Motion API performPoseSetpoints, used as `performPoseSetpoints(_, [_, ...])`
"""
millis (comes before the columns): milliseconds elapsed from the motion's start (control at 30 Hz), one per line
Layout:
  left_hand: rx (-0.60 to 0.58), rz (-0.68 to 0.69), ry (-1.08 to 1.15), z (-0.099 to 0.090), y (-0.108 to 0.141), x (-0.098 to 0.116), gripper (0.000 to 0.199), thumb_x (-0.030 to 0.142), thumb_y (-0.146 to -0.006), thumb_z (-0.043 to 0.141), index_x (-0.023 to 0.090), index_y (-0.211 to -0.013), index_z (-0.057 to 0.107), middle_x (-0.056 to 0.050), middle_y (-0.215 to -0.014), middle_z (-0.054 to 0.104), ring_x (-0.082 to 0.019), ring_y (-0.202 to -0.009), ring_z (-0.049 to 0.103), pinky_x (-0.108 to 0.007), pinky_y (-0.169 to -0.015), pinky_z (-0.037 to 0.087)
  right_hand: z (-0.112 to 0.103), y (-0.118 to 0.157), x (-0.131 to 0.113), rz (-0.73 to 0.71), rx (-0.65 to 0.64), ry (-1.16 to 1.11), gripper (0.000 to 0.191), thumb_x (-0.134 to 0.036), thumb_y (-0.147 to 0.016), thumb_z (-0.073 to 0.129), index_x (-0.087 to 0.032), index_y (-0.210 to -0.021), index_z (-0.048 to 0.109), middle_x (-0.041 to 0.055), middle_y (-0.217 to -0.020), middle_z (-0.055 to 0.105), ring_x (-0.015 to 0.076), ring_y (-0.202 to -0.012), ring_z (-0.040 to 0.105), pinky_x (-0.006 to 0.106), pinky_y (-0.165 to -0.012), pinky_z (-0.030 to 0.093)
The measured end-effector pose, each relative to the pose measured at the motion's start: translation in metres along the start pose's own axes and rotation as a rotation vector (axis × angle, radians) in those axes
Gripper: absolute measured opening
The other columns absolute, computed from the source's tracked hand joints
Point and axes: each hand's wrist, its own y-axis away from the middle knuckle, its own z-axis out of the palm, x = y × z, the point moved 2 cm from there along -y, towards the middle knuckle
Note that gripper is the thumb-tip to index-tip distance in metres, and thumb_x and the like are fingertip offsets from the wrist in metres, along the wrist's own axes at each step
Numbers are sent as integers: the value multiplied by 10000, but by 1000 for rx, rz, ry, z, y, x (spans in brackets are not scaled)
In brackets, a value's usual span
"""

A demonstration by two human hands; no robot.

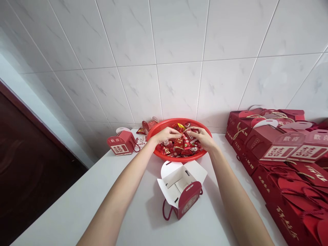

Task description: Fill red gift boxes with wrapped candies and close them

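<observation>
At our far left we see a dark reddish-brown door (pixel 30 171). On our white, smooth bench (pixel 77 201), a small red cardboard box with white-and-red lettering (pixel 120 145) stands upright, its flaps folded up. Beside the basket's rear left rim is a pinkish-red carton (pixel 148 126), partly hidden.

Our left hand (pixel 167 135) reaches over the oval red plastic basket (pixel 156 131), fingertips pinching a shiny red-and-gold packet (pixel 178 145). Nearer us stands a red cardboard box with a white lining (pixel 191 202), flaps spread and dark red cord handles hanging; its inner walls and base show, so as far as we see, it is neither filled nor closed.

Our right hand (pixel 202 138), close beside the left, pinches a red-and-white packet (pixel 189 141). Many more wrapped pieces remain in the basket beneath both hands.

Along our right, red gift boxes with gold lettering (pixel 284 212) lie stacked, with folded-up pinkish-red boxes (pixel 278 147) on top. These look closed, though we cannot tell what they contain.
</observation>
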Motion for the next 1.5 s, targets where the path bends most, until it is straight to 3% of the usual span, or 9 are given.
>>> performPoseSetpoints(333, [-9,-27,13,0,1,2,373,409,-596,843,178,-886,801,-68,-921,766,-240,-912,661,-361,-885,487,1,0,0,11,12,-13,364,-446,-586,852,-186,-808,727,26,-779,709,164,-700,631,283,-634,522])
performPoseSetpoints(533, [64,9,20,-2,-1,-1,263,357,-597,812,172,-782,778,-36,-813,739,-197,-802,636,-325,-820,469,0,-1,1,-3,31,21,334,-441,-594,839,-196,-791,725,26,-777,709,163,-697,626,275,-626,505])
performPoseSetpoints(767, [146,17,-20,-4,-1,-4,350,449,-610,808,134,-732,715,-3,-689,652,-137,-647,539,-275,-642,400,1,1,-1,19,46,6,351,-443,-571,843,-194,-785,721,33,-774,711,190,-731,637,299,-636,526])
performPoseSetpoints(1100, [293,-60,133,1,2,5,320,431,-595,783,164,-750,700,26,-705,637,-126,-655,535,-254,-625,412,1,-1,0,-5,66,26,305,-423,-591,826,-206,-780,722,23,-797,714,180,-729,632,293,-663,511])
performPoseSetpoints(1367, [320,-23,55,-1,0,0,342,502,-636,738,169,-668,662,33,-620,547,-119,-602,454,-260,-583,352,0,-3,2,-27,66,33,309,-428,-601,810,-208,-800,722,18,-824,715,177,-761,634,296,-710,511])
performPoseSetpoints(1500, [365,-36,12,-3,-3,-4,394,488,-633,706,185,-502,492,56,-520,364,-97,-528,316,-265,-532,251,-1,-3,2,-46,58,66,309,-443,-619,794,-205,-801,717,10,-804,697,161,-743,612,288,-706,495])
